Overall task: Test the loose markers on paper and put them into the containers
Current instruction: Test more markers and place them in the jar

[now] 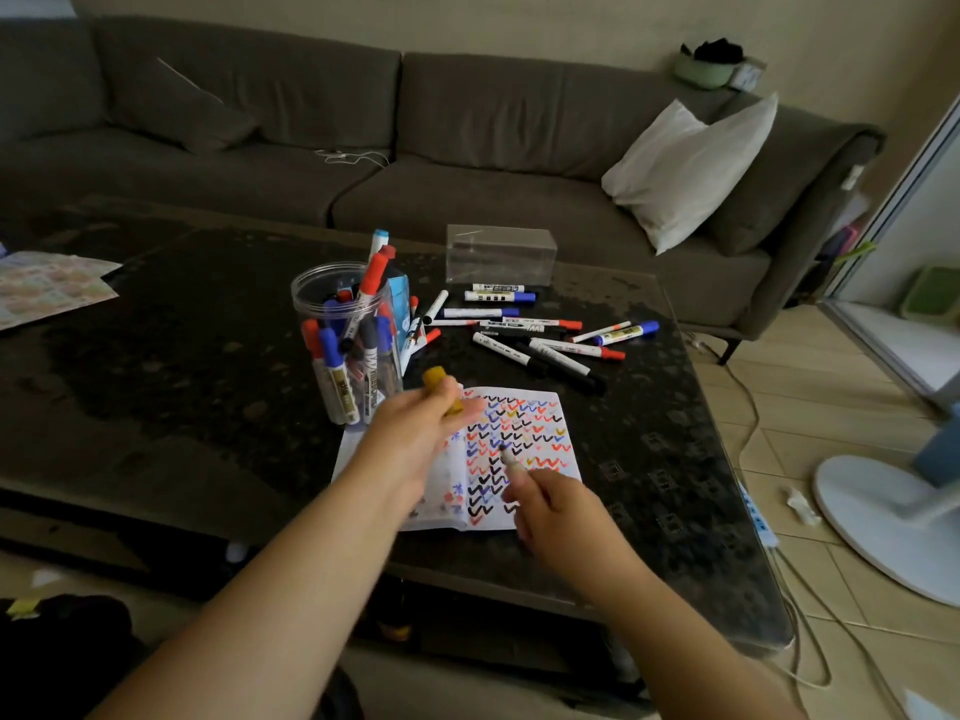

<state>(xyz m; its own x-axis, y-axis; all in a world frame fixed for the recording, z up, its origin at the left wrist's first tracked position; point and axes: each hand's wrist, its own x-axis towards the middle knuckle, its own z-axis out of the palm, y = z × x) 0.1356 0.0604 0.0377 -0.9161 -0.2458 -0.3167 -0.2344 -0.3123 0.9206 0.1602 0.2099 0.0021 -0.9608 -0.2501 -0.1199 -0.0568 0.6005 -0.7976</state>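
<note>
A sheet of paper covered in coloured zigzag marks lies on the dark table. My left hand holds a yellow marker cap above the paper's left edge. My right hand grips an uncapped marker, its tip down on the paper. A clear round jar left of the paper holds several red, blue and black markers. Several loose markers lie scattered beyond the paper. A clear rectangular box stands behind them, nothing visible inside.
A small blue box stands behind the jar. A patterned sheet lies at the table's far left. A grey sofa with a white pillow runs behind the table. A fan base and cables sit on the floor at right.
</note>
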